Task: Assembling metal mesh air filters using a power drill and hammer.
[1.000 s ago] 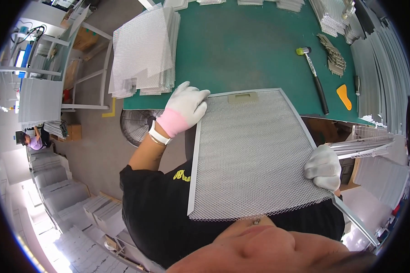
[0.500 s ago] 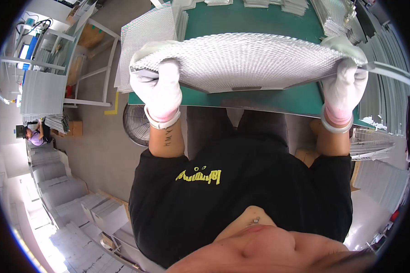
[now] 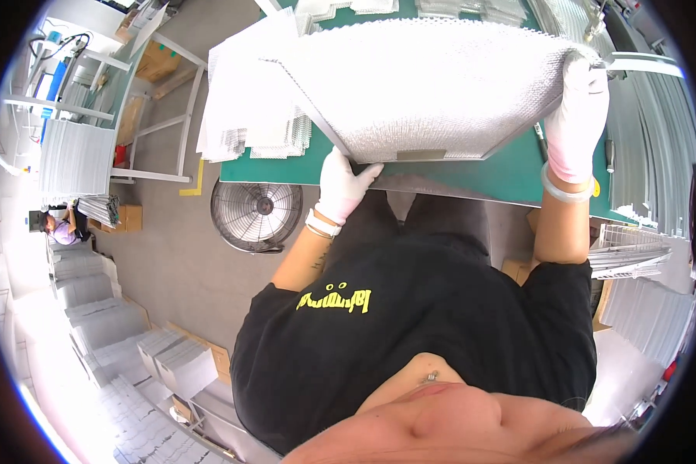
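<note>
Half a second ago we had both hands up at the upper corners; now the left hand has dropped to the lower-left corner of the mesh panel, which tilts up at twelve to one o'clock over the green table. Glare bleaches its mesh, blurring it into the stacked sheets at eleven. Left fingertips are hidden behind the corner, thumb spread toward three; we can't tell whether they grip. The right hand, at two o'clock, clamps the panel's edge, wrist below, fingertips partly hidden, beside a metal strip.
</note>
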The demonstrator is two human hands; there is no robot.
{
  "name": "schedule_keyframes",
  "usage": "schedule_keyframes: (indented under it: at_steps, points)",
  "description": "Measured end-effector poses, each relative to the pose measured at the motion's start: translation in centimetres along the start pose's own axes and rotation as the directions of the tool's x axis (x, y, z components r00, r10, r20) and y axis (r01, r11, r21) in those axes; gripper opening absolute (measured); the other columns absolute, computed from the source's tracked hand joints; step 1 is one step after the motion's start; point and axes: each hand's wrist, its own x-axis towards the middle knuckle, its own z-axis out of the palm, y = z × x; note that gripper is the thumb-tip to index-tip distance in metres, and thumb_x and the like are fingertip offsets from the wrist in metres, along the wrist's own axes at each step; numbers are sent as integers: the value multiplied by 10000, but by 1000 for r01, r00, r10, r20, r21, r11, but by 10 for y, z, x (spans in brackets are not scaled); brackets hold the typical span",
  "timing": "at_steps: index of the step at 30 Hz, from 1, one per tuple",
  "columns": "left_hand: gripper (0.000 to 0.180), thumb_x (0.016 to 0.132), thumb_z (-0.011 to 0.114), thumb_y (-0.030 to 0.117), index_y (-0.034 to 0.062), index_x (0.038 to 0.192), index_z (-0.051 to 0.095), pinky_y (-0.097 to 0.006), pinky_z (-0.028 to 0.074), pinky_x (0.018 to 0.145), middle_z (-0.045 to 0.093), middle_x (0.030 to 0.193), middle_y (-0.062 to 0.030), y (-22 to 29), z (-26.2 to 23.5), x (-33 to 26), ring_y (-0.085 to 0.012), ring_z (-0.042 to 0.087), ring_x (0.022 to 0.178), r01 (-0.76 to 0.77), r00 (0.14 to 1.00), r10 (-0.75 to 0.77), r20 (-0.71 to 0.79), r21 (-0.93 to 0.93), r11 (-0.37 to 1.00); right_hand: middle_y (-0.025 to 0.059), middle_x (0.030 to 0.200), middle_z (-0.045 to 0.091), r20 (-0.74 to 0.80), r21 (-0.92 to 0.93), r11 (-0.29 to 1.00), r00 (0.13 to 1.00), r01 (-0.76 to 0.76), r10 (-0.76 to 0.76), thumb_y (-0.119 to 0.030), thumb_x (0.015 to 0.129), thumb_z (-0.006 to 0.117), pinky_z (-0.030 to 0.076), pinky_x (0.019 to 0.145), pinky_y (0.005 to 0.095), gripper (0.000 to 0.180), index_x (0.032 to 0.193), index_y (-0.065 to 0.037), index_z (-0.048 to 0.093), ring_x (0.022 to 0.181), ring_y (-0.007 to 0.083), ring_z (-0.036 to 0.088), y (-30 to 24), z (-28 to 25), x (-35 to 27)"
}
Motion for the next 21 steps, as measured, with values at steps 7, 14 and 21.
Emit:
schedule_keyframes:
  at_steps: [7,14,21]
  points:
    - [594,672,916,343,-29,1007,595,-438,508,657,636,789,-182,-33,2,5,-393,625,723,-16,1000,21,-17,262,965,69,1121,665,124,-250,938,969,240,-215,-262,1053,552,447,929,273,325,1227,4,617,1027,132,590,14,-8,11]
    - [612,673,913,365,-21,998,567,-444,487,599,596,710,-157,-32,8,3,-377,596,655,-109,989,121,-81,142,984,131,897,535,349,-611,394,680,687,-645,67,897,559,439,702,321,376,1257,-18,626,785,259,533,12,-13,16]
    - [605,660,919,332,-10,1015,568,-442,494,599,591,675,-146,-5,7,9,-369,594,617,-7,996,21,-92,145,989,126,880,528,264,-523,595,780,610,-568,63,894,565,432,691,321,385,1266,-18,619,782,256,529,19,-20,18]
